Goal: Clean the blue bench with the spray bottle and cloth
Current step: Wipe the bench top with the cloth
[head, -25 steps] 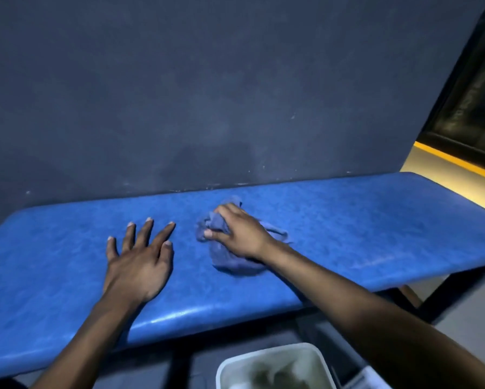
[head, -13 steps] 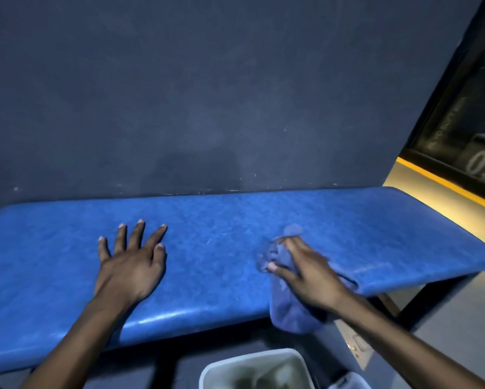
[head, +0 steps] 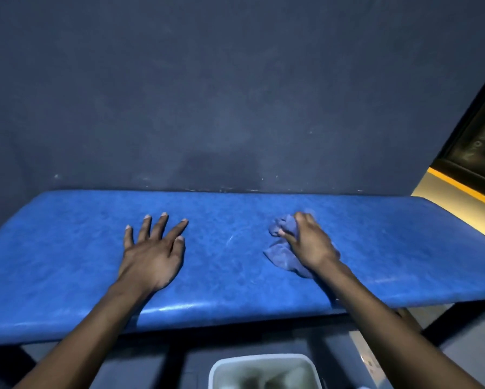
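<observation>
Bench: blue padded top, mottled finish, set against a dark wall; glossy along the near edge.

Left hand: flat on the bench, palm down, fingers spread, holding nothing.

Right hand: fingers curled down over the cloth, pressing it onto the bench right of centre.

Cloth: blue, crumpled, bunched under the palm (loose folds stick out to the left and toward the wrist).

Bin: pale, open-topped, on the floor below the bench's near edge; contents blurred, possibly crumpled paper.

Dark panel: far right, above a yellow strip; faint marks on it, not legible.

Writing, brands: none readable.
</observation>
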`<state>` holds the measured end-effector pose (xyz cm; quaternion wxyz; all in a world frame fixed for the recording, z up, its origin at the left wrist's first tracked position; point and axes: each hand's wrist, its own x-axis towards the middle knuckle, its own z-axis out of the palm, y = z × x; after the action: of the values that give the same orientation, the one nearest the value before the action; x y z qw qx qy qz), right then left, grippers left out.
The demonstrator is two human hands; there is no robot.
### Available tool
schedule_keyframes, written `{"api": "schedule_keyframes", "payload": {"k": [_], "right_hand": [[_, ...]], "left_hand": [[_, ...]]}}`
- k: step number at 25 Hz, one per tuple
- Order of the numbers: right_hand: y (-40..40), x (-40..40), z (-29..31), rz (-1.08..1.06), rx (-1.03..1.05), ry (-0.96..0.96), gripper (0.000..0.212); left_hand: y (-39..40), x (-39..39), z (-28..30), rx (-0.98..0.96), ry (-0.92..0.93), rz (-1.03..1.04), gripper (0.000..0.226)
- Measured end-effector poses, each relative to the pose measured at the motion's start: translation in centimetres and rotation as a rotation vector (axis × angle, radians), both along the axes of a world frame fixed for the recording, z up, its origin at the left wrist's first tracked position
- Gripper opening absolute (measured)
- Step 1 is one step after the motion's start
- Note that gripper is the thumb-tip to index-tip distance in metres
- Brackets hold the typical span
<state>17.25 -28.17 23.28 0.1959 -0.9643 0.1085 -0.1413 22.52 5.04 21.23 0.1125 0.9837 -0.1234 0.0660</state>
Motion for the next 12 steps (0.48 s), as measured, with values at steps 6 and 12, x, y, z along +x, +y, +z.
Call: {"api": "schedule_keyframes", "payload": {"k": [6,12], "right_hand": [[6.8,-4.8,-1.1,0.343,0.006,-0.121,0.049],[8.4,5.8,-0.2,0.366,0.128,-0.086,0.032]], "left_hand": [[-0.6,0.1,-0.2,0.029,0.010,0.012,0.062],[-0.1,0.3,0.2,0.023,0.023,0.000,0.062]]}}
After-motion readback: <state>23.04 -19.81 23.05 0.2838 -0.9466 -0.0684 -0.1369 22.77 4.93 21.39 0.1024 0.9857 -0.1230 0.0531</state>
